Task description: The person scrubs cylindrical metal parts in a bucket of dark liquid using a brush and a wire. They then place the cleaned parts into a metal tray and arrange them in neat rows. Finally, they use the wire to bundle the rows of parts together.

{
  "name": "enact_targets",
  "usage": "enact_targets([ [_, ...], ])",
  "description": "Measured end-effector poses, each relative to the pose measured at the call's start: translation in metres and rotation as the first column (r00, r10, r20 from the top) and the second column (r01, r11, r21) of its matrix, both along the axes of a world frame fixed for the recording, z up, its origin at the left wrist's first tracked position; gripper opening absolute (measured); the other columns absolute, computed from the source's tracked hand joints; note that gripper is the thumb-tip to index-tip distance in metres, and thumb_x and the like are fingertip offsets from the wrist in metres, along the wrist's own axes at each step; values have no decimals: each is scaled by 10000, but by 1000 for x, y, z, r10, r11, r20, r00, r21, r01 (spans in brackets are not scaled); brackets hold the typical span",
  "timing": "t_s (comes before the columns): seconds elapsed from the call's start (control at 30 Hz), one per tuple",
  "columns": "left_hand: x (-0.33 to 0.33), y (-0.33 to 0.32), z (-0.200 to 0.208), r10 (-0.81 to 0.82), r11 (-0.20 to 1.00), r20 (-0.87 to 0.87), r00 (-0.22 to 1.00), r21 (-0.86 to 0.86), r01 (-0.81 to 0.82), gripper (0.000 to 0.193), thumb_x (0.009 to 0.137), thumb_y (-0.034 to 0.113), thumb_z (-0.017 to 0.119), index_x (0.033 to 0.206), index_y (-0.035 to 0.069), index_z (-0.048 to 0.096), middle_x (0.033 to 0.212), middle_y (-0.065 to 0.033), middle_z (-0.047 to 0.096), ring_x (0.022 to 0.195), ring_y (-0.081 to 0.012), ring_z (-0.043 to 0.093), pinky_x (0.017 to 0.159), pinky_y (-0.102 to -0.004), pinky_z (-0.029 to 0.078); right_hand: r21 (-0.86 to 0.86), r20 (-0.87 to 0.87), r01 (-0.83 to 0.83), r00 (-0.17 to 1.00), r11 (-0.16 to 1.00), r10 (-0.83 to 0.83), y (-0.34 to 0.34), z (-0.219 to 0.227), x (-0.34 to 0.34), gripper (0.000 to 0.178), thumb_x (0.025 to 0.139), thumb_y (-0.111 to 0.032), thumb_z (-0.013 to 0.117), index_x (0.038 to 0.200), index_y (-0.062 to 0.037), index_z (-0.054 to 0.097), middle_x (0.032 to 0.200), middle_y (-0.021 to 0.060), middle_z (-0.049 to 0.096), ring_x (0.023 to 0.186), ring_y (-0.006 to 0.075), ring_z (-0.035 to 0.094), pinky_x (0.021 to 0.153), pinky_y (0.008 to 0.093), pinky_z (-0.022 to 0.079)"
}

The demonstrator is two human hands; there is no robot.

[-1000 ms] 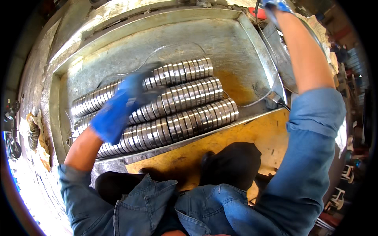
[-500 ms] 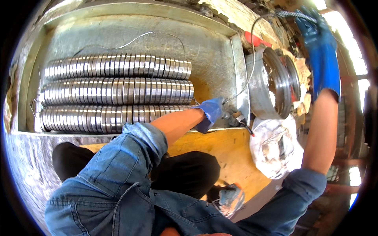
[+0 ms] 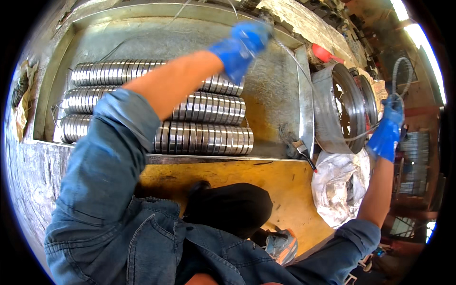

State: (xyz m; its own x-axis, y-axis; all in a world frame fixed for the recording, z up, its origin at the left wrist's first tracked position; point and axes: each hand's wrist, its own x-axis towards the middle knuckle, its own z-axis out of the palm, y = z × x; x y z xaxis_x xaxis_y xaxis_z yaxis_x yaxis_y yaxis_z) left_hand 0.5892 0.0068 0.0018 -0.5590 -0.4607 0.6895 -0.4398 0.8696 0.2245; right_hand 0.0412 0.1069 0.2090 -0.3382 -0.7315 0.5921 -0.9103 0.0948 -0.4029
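Three rows of shiny steel rings lie side by side in a shallow metal tray, and thin wire shows at their ends. My left hand, in a blue glove and smeared by motion, is raised over the far side of the tray, its fingers closed on a thin wire cable. The cable runs from there to the right, down past the tray's right wall. Off to the right, my blue-gloved right hand grips the cable just below its looped end. My left forearm covers part of the rows.
A brush with a dark handle leans at the tray's near right corner. Right of the tray are a wide metal cylinder, a red scoop and a white plastic bag. Yellowish flooring lies on the near side.
My left hand has gone from the tray's near right corner up to its far side. My right hand has come down and nearer, and the cable's loop now stands above it.
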Motion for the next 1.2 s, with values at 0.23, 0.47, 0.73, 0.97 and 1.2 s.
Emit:
enact_targets([
  [0.23, 128, -11, 1, 282, 952, 231, 931, -189, -241, 237, 972, 164, 544, 1181, 87, 623, 1070, -164, 662, 814, -320, 679, 761, -400, 584, 256, 640, -514, 725, 819, 256, 3, -184, 105, 353, 921, -259, 627, 1219, -70, 612, 952, 146, 713, 806, 239, 693, 699, 340, 550],
  [0.47, 211, 52, -101, 219, 943, 462, 859, 126, -308, 395, 885, 132, 642, 1276, 125, 595, 1158, -147, 664, 1084, -323, 633, 937, -403, 525, 842, -74, -94, 955, 532, 286, -47, -335, 218, 291, 930, -270, 522, 1140, -106, 641, 1050, 221, 685, 993, 408, 662, 839, 473, 518],
  [0.73, 220, 28, -106, 116, 888, 461, 880, 348, -300, 518, 757, 93, 736, 1256, 111, 599, 1135, -118, 676, 1064, -307, 640, 937, -396, 527, 824, 119, -364, 860, 434, 496, -24, -344, 248, 162, 900, -198, 551, 1025, -115, 611, 908, 209, 672, 839, 403, 649, 708, 493, 474],
  [0.97, 209, 14, -110, 80, 891, 588, 805, 320, -323, 514, 750, 163, 782, 1232, 129, 606, 1206, -113, 653, 1111, -316, 610, 981, -398, 490, 753, 220, -465, 844, 465, 488, -60, -390, 229, 174, 880, -186, 591, 1043, -147, 636, 917, 175, 681, 822, 383, 643, 699, 473, 477],
  [1.2, 206, 14, -112, 73, 870, 573, 817, 363, -332, 575, 758, 190, 789, 1289, 120, 582, 1212, -142, 643, 1129, -325, 598, 989, -408, 486, 864, 81, -326, 842, 383, 533, -95, -372, 233, 251, 941, -178, 506, 1127, -92, 650, 1057, 165, 681, 959, 353, 647, 835, 443, 487],
])
